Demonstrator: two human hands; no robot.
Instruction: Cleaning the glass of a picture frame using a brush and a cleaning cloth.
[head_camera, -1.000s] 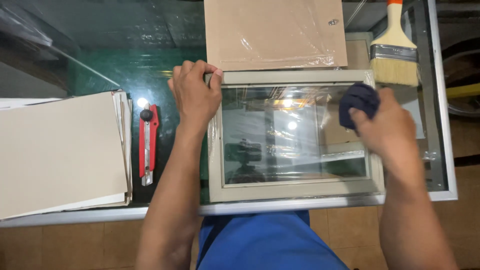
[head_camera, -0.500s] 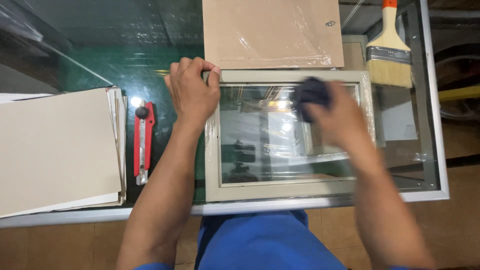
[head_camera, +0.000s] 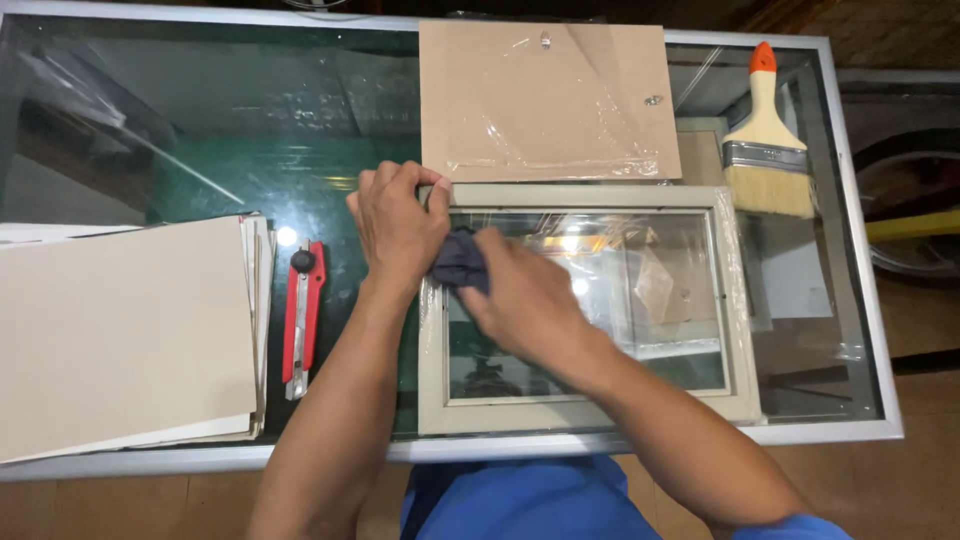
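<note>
Glass-topped table (head_camera: 250, 120) with a pale metal rim, seen from above, brown floor beyond its near edge. Lying flat near the table's front edge: grey-beige picture frame (head_camera: 585, 415) with its glass pane in place, wrapped at the right side in clear film. Left hand (head_camera: 397, 225) clamped over the frame's upper left corner, fingers curled across the top rail, thumb side toward the pane. Right hand (head_camera: 525, 300) closed around a small dark blue cloth (head_camera: 460, 262), pressed onto the glass just inside that same corner, touching or nearly touching the left hand; cloth mostly hidden beneath the fingers, so perhaps bunched rather than folded. Just beyond the frame, touching its top rail: brown backing board (head_camera: 545, 95) sealed in clear plastic, two small metal fittings on it. To the right of the board, well apart from both hands: broad paintbrush (head_camera: 768, 150), pale bristles, wooden handle with an orange tip. To the left of the left forearm: red utility knife (head_camera: 302, 315), lying lengthwise. Further left, just beside the knife: stack of cream cardboard sheets (head_camera: 120, 335), overhanging the table's left front.
</note>
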